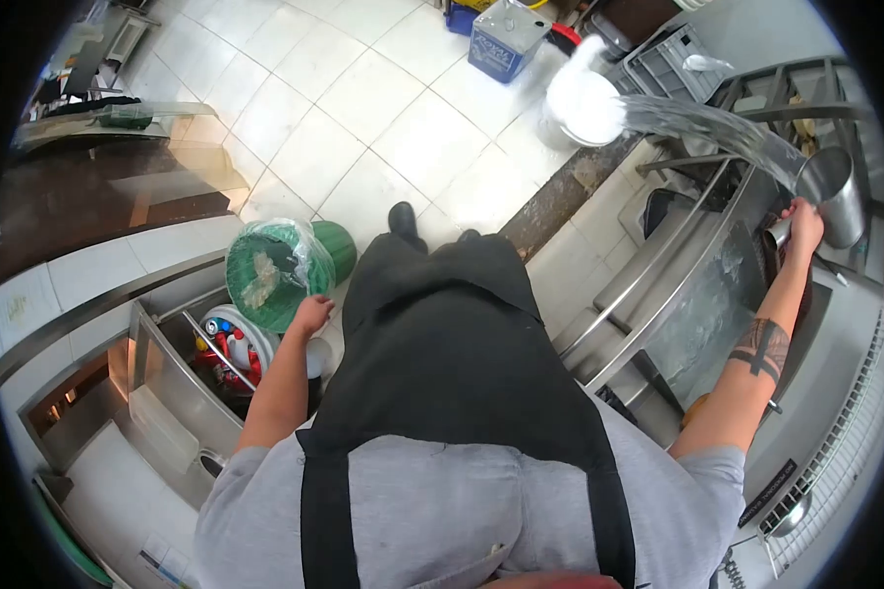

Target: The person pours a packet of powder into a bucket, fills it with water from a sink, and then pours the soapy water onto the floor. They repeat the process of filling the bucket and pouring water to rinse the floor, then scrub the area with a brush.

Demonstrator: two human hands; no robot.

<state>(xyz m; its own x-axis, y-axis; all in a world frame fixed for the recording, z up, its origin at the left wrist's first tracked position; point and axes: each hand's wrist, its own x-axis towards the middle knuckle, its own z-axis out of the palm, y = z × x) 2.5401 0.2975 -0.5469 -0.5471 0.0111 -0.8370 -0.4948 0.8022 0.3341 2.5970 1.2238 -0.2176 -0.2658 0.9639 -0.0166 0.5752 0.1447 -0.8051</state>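
Note:
At the right, my right hand is closed round the handle of a metal pitcher, which is tilted. A stream of water arcs from its mouth to a white bucket on the floor, where white splash or foam covers the top. My left hand is closed at the rim of a green bin with a clear plastic liner. The liner lies between its fingers. Some crumpled pale waste shows inside the bin.
A metal sink counter runs along the right side. Behind it stand a grey crate and a metal rack. A blue box is on the tiled floor ahead. Steel counters line the left, with a container of red items beneath.

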